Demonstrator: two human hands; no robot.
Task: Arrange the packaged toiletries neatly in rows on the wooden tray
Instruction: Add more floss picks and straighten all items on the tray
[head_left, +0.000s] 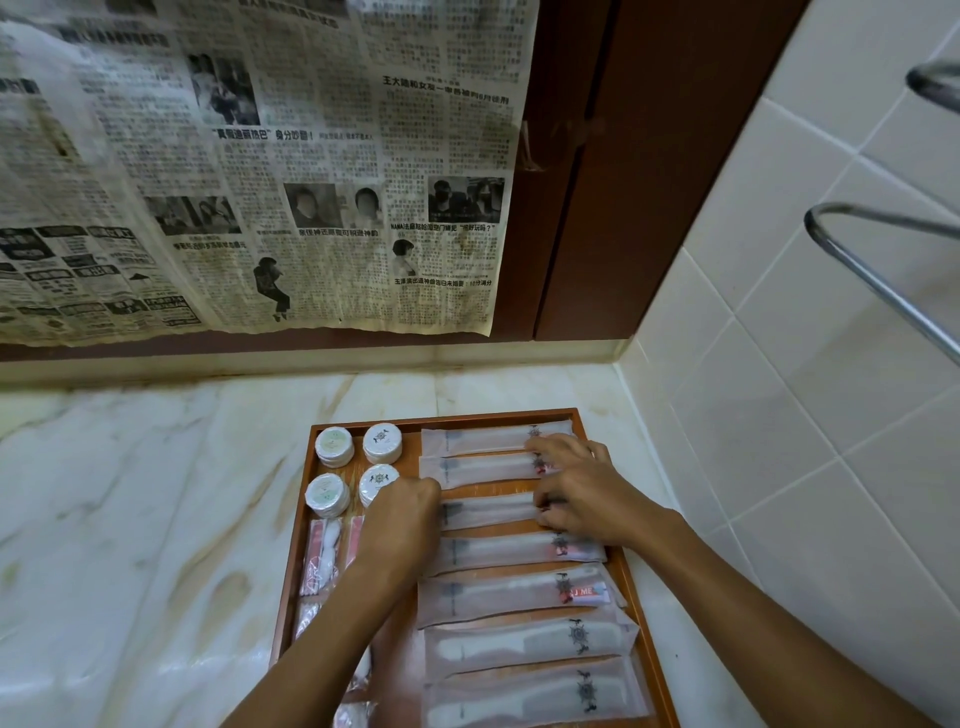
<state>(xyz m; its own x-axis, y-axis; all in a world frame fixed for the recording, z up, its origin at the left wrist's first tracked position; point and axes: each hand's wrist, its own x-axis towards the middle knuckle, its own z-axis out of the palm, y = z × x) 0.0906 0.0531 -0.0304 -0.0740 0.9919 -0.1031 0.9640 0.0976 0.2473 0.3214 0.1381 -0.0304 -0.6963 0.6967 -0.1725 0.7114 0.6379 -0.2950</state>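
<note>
- Head view, the only one, looking down on the wooden tray (621, 561), which sits on a pale veined marble counter (130, 519) close to the tiled corner; everything below is placed against that tray.
- Both hands are in over the tray's far half, working the third long sachet (488, 510) from the far rim, so the step in hand looks like squaring up one packet in the right-hand column.
- The left hand (402, 512) is at the sachet's left end, fingers curled under; it seems to nip the packet's edge, though the fingertips are hidden and I cannot tell for sure.
- The right hand (582, 491) lies spread and fairly flat across the right ends of the top three sachets, fingers pressing down, not wrapped round anything.
- The gap between the second and third sachets is wider than the others, bare wood showing; my guess is the next move calls for a gentle slide towards the far rim, keeping the packet parallel.
- Materials: the long sachets are frosted, slightly crinkly film, thin and slippery-looking; the two nearest the near rim show white combs (519, 647) through the wrap.
- In the tray's far-left corner, four round pleated-paper pucks (382, 442) stand in a two-by-two block, stamped on top.
- Down the tray's left side, clear glossy packets with cotton swabs (322, 556) run towards the near rim, partly hidden by the left forearm.
- The tray itself is smooth reddish-brown wood with a low raised lip.
- Beyond the tray's far rim, yellowed newsprint (260, 156) hangs on the wall.
</note>
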